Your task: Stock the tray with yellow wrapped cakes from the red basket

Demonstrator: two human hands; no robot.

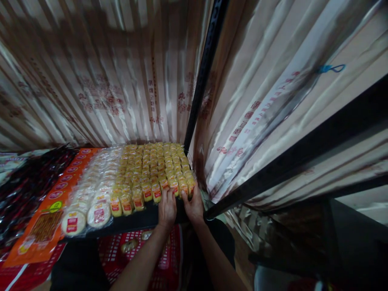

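Note:
Rows of small yellow wrapped cakes [147, 169] with red labels stand packed together on a dark shelf [130, 222]. My left hand [167, 208] is at their front edge, its fingers bent and closed against a front cake [164, 182]. At the right end of the front row, my right hand [194, 205] has its thumb and fingers around the end cakes [190, 184]. The hands are close together, and the fingertips are partly hidden among the wrappers. Left of the yellow cakes lie rows of round white wrapped cakes [99, 214].
Orange snack packets [45, 226] and dark red shiny packets [33, 190] lie further left. Below the shelf is a red plastic basket [113, 246] with a few wrapped pieces. A black upright post [201, 85] and a black rail [291, 155] border the right side. Printed curtains [121, 81] hang behind.

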